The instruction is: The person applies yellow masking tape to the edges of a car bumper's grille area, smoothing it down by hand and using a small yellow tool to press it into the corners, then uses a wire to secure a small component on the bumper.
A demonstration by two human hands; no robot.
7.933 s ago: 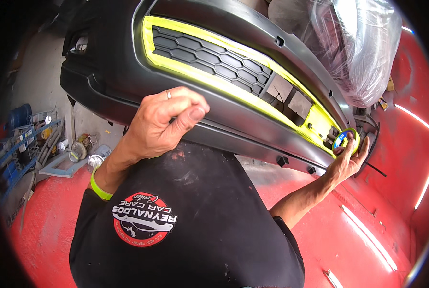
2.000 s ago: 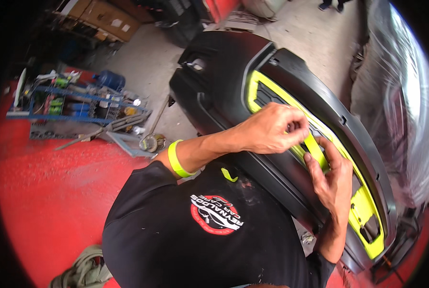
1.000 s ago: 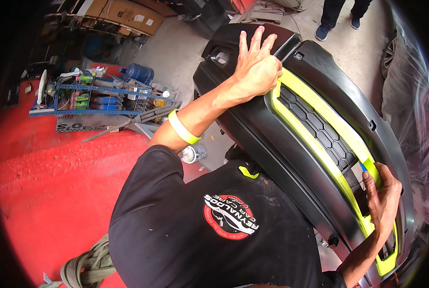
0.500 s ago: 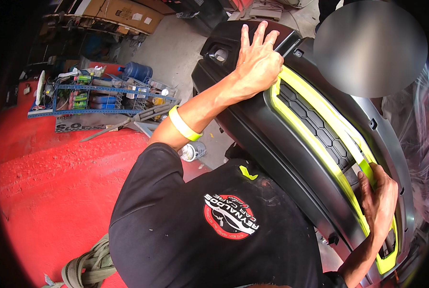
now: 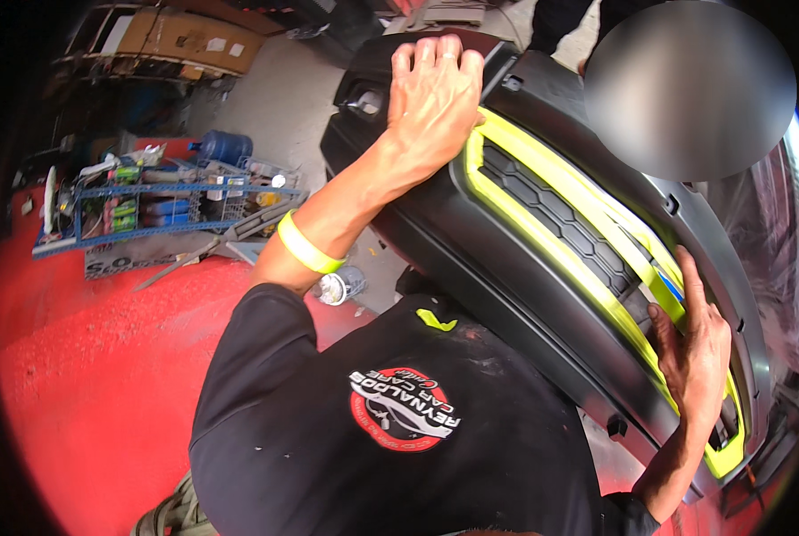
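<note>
A black car bumper stands in front of me, angled from upper left to lower right. Bright yellow-green tape borders its grille, which has a honeycomb pattern. My left hand rests on the bumper's far left corner, fingers bent and thumb beside the tape's corner. My right hand lies against the grille's right part, index finger stretched along the tape and thumb apart. Between them runs a yellow-green strip with a small blue piece, whose kind I cannot make out.
A blue metal rack with bottles and a water jug stands at the left. A white bucket is beyond my left elbow. Another person's dark-trousered leg shows at the top. Clear plastic sheeting hangs at the right.
The view has shifted, so the bumper appears farther left. My left fingers, spread before, are now bent. My right index finger has stretched out from its pinch, and the blue piece now shows.
</note>
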